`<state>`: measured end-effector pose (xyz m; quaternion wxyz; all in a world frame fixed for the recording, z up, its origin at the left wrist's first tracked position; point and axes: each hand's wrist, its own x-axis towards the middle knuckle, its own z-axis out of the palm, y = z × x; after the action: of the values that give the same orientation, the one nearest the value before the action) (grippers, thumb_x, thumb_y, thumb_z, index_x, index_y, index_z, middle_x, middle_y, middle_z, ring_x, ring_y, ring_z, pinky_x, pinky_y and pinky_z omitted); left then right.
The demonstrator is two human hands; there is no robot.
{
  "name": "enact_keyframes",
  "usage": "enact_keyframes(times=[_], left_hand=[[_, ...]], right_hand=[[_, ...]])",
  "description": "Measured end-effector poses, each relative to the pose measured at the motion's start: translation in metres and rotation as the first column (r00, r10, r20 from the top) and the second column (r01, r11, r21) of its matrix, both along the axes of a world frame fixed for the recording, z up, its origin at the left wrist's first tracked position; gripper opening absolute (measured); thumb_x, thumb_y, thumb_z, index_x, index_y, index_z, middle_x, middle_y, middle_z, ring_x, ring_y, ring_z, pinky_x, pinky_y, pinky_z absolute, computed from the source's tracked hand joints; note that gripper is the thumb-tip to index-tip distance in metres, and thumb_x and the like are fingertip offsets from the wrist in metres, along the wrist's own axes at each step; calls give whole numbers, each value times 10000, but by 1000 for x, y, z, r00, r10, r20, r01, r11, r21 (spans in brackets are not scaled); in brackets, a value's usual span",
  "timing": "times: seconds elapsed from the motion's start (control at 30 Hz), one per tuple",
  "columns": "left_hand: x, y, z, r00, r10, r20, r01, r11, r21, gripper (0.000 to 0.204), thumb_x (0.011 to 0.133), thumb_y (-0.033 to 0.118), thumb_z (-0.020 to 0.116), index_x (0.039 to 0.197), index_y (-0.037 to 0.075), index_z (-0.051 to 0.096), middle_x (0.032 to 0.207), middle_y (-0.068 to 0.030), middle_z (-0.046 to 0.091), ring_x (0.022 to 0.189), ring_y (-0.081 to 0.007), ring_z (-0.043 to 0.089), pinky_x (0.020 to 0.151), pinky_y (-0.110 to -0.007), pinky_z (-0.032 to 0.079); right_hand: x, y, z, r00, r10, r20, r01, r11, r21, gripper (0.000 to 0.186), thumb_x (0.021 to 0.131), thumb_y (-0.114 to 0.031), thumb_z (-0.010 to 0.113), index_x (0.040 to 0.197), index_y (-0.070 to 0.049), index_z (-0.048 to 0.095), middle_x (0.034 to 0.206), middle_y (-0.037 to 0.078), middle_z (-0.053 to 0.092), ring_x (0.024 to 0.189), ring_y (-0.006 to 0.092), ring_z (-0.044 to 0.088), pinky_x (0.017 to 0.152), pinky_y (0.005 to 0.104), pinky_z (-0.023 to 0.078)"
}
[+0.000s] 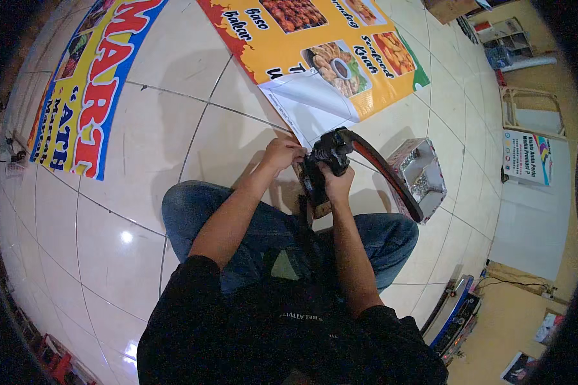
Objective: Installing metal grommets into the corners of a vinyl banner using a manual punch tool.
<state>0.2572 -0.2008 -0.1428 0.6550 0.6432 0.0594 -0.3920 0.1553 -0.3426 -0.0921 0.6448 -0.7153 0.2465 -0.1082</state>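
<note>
A black eyelet press (315,179) with a long curved lever handle (392,176) stands on the floor between my bent knees. My right hand (338,186) is closed against the press body, just under its head; part of its fingers is hidden. My left hand (281,156) is on the other side, fingertips pinched together by the press jaw. What they pinch is too small to make out. A yellow food banner (382,96) lies beyond, its near corner folded over to show the white back (305,106). That corner reaches to the press and my left fingertips.
To the right sits a patterned box (398,156) holding small silvery pieces. Another banner (103,83), blue-edged, lies far left on the tiled floor (128,212). A wooden frame (533,112) and a white sign (526,157) lean at the right wall; a blue-and-black machine (456,314) is lower right.
</note>
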Motion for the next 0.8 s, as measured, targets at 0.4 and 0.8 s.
enact_keyframes(times=[0.4, 0.8], left_hand=[[-9, 0, -16, 991, 75, -115, -88, 990, -112, 180, 830, 68, 705, 938, -71, 671, 875, -122, 682, 766, -174, 664, 689, -276, 574], [-6, 2, -6, 998, 25, -50, -27, 999, -45, 204, 864, 97, 659, 974, -76, 663, 843, -120, 688, 744, -174, 677, 660, -270, 556]], right_hand=[[0, -233, 4, 965, -134, -226, -53, 742, -668, 323, 794, -99, 557, 1101, -18, 621, 1021, 167, 660, 930, 265, 644, 800, 360, 507], [19, -207, -16, 949, -298, -100, 186, 789, -585, 416, 877, -350, 578, 1017, 38, 632, 879, 175, 673, 734, 272, 637, 675, 364, 503]])
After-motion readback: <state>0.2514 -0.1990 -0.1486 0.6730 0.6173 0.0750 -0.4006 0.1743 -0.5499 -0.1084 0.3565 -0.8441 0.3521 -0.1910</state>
